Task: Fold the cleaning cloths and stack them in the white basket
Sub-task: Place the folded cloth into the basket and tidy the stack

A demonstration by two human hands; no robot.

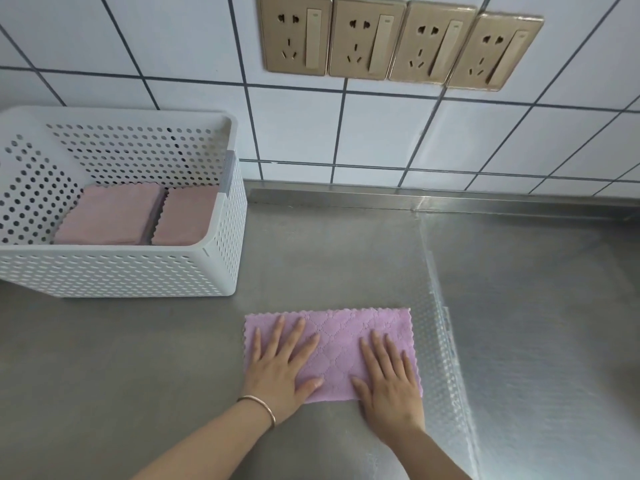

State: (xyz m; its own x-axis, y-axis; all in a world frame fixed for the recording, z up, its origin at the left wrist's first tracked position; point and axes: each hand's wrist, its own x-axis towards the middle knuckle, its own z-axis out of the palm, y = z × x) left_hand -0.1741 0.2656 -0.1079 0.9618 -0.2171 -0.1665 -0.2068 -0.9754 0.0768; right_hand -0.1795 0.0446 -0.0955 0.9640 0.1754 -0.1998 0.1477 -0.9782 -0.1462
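A pink quilted cleaning cloth (341, 336) lies flat on the steel counter, folded into a wide rectangle. My left hand (282, 363) presses flat on its left half, fingers spread. My right hand (389, 379) lies flat on its right half, palm down, fingers apart. Neither hand grips the cloth. The white perforated basket (114, 271) stands at the back left. Inside it lie two piles of folded pink cloths (110, 216) side by side.
The steel counter (138, 358) runs up to a tiled wall with a row of gold power sockets (398, 43). A strip of clear bubbled sheet (446, 341) lies just right of the cloth. A thin bracelet sits on my left wrist.
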